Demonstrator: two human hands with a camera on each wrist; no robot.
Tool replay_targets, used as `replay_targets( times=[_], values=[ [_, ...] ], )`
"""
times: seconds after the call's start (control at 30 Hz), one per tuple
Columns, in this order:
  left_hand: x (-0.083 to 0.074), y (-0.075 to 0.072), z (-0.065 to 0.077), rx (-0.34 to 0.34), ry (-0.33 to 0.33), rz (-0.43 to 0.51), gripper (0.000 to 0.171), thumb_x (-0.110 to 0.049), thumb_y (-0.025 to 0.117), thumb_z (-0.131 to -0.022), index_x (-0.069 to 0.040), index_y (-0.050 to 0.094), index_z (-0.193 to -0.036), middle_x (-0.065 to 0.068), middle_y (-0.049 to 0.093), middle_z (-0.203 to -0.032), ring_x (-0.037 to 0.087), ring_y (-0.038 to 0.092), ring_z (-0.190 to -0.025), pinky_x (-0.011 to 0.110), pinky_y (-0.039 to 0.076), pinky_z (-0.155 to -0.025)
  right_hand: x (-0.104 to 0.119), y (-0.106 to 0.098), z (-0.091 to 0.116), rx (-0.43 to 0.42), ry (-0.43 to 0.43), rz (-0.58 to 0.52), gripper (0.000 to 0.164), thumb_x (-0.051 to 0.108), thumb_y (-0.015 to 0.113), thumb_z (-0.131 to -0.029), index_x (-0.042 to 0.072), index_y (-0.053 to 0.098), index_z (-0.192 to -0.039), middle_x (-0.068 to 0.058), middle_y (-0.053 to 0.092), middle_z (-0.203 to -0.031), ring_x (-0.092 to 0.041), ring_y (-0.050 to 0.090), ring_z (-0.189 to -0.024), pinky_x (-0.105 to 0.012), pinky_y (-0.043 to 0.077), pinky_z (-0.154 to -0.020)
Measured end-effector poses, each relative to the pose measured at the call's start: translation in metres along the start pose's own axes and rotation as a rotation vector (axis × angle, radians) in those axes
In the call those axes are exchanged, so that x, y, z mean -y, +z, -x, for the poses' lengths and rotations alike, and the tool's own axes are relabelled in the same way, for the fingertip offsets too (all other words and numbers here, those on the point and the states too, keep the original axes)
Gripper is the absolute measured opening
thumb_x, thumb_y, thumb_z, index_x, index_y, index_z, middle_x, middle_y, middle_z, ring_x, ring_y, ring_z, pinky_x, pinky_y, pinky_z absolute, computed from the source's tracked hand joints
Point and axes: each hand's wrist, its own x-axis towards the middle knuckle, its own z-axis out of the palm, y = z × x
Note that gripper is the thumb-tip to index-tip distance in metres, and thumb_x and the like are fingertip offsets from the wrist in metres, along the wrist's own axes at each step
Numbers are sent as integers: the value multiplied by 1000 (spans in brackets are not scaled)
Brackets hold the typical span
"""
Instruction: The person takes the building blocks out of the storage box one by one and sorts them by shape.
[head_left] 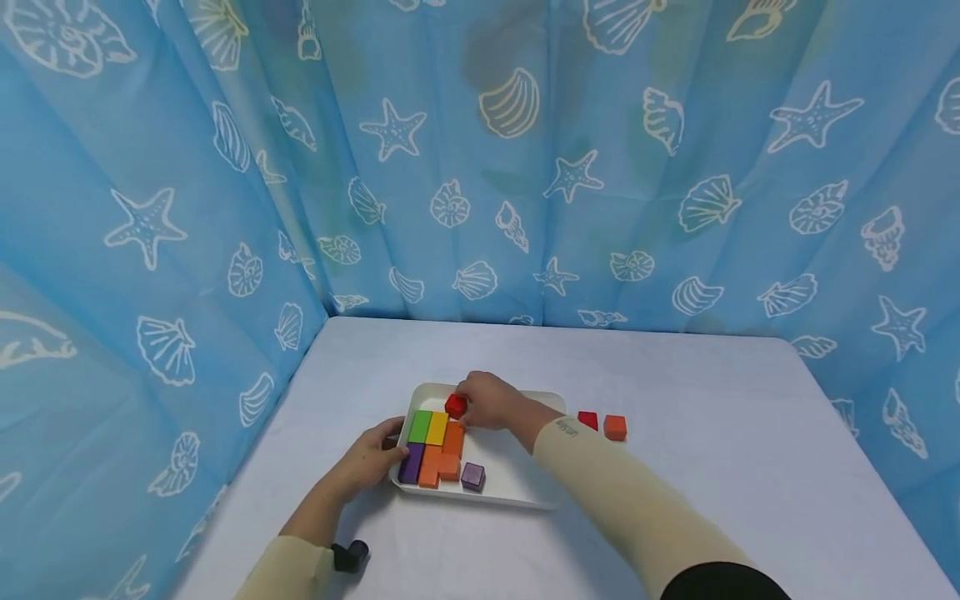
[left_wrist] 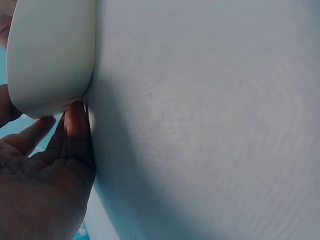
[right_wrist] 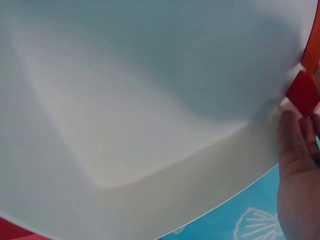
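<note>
A white tray [head_left: 517, 492] carries wooden blocks grouped at its left side: a green block [head_left: 421, 427], a yellow block [head_left: 437, 428], orange blocks [head_left: 430, 467] and a dark purple block [head_left: 411, 463]. My left hand [head_left: 367, 458] holds the tray's left end, thumb over the rim beside the purple block. From the left wrist view, fingertips [left_wrist: 76, 117] sit under the tray's wall. Toward the tray's far side, my right hand [head_left: 491, 402] pinches a red cube [head_left: 455, 406] just above the yellow and orange blocks. Part of that cube [right_wrist: 303, 94] also shows in the right wrist view.
A lone purple cube [head_left: 473, 477] lies in the tray near its front edge. To the right, outside the tray, a red block [head_left: 588, 420] and an orange cube [head_left: 615, 428] lie on the white table [head_left: 712, 500]. A blue shell-patterned curtain [head_left: 465, 225] stands behind.
</note>
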Motion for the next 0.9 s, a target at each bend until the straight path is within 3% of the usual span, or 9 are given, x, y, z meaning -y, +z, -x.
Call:
replay_targets(
  times=[0.1, 0.27, 0.47, 0.7, 0.9],
  values=[
    [0, -1, 1, -4, -3, 2, 62, -9, 65, -102, -4, 45, -161, 21, 50, -158, 43, 50, -142, 64, 40, -115, 7, 1, -1, -11, 9, 36, 40, 28, 88, -91, 11, 75, -125, 3, 62, -97, -17, 59, -95, -26, 55, -85],
    [-1, -4, 2, -14, 12, 13, 62, -10, 65, -102, -4, 46, -160, 21, 51, -157, 42, 51, -141, 65, 40, -115, 15, 3, -2, -32, 73, 8, 34, 31, 87, -92, 11, 75, -116, 1, 64, -91, -19, 61, -91, -27, 56, -80],
    [2, -6, 4, -20, 21, 32, 61, -8, 65, -102, -3, 47, -160, 21, 52, -156, 43, 52, -140, 65, 40, -115, 18, 9, -3, -63, 80, -41, 38, 31, 87, -93, 9, 76, -122, 1, 66, -95, -20, 59, -94, -30, 55, -85],
    [4, 1, 1, -1, 48, 45, 60, -9, 66, -101, -2, 48, -159, 21, 54, -153, 41, 54, -137, 65, 41, -115, 4, 18, 2, -148, 126, -210, 43, 24, 91, -87, 8, 77, -125, -3, 71, -106, -23, 60, -100, -37, 57, -96],
    [5, 3, 2, -5, 36, 53, 61, -12, 67, -102, -5, 49, -159, 21, 53, -154, 43, 52, -139, 66, 40, -115, 0, 27, 5, -225, 187, -371, 43, 20, 94, -84, 8, 78, -122, -4, 74, -108, -25, 62, -101, -41, 58, -97]
  ],
)
